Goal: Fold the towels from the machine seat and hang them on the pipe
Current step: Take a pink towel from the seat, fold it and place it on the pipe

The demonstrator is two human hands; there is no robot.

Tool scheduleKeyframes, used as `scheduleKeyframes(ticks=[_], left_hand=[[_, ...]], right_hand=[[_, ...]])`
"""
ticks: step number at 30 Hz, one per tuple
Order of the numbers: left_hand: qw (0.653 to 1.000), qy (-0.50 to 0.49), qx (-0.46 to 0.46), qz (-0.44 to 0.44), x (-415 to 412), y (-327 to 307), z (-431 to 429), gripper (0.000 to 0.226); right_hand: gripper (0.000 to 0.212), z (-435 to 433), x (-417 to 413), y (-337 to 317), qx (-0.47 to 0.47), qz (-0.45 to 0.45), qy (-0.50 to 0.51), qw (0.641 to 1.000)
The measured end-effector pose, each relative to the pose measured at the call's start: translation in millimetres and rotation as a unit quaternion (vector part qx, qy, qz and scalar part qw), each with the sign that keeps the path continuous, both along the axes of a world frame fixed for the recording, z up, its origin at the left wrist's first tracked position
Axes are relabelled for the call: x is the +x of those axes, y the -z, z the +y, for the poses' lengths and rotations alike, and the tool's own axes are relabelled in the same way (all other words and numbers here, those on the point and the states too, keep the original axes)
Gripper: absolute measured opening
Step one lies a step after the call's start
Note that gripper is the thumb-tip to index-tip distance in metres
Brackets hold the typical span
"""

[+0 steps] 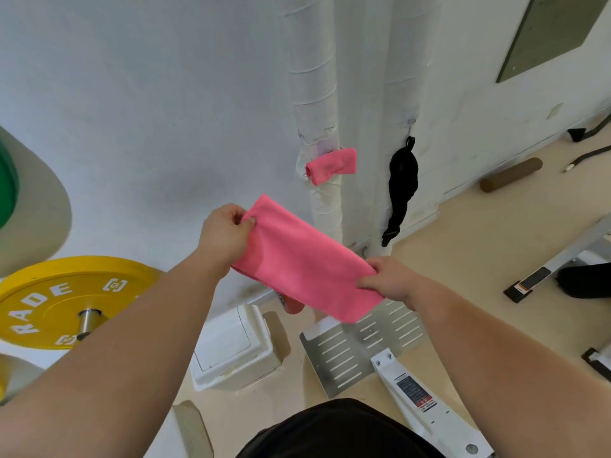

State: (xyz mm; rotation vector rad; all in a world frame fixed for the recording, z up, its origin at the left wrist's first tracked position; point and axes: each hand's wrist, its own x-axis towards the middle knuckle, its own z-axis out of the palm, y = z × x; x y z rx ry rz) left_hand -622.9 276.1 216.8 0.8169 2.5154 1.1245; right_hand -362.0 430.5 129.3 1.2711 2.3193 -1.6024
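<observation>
Left hand [228, 233] pinching one end of a folded pink towel [307, 264], right hand [391, 280] gripping the other end, stretched in midair before the white pipe [314, 94], second pink towel [330, 165] already draped on it

Bright, soft, even light here, cool on the white wall [132, 94]. A faint grey shadow smudges it left of the pipe [314, 77]; the white box [231, 348] throws a soft one across the floor [479, 226]. And the pink towel [307, 269] reads saturated, evenly lit. Wide-angle bending at the edges; forearms [496, 358] slightly soft.
</observation>
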Motion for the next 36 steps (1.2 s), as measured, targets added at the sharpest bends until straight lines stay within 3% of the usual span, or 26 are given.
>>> scheduleKeyframes(ticks=[5,8,15,20,28,32,36], left_hand=[[0.996,-0.053,0.006,-0.076,-7,26,-26,0.015],[0.994,-0.05,0.021,-0.098,4,33,-33,0.016],[0.997,0.022,0.064,-0.046,58,27,-23,0.006],[0.998,0.035,0.056,-0.023,92,22,-14,0.007],[0.997,0.049,0.058,-0.033,115,15,-10,0.01],[0.991,0.055,0.079,-0.091,115,17,-12,0.007],[0.986,0.07,0.092,-0.122,117,20,-16,0.03]], right_hand=[[0.009,5,18,3,-0.121,0.098,0.143,0.977],[0.008,2,18,-1,-0.134,0.168,0.217,0.952],[0.012,-25,-20,-25,-0.136,0.201,0.282,0.928],[0.018,-48,-45,-42,-0.135,0.216,0.283,0.925],[0.01,-73,-62,-59,-0.153,0.251,0.269,0.917],[0.018,-82,-60,-70,-0.207,0.288,0.253,0.9],[0.03,-85,-59,-76,-0.234,0.316,0.241,0.887]])
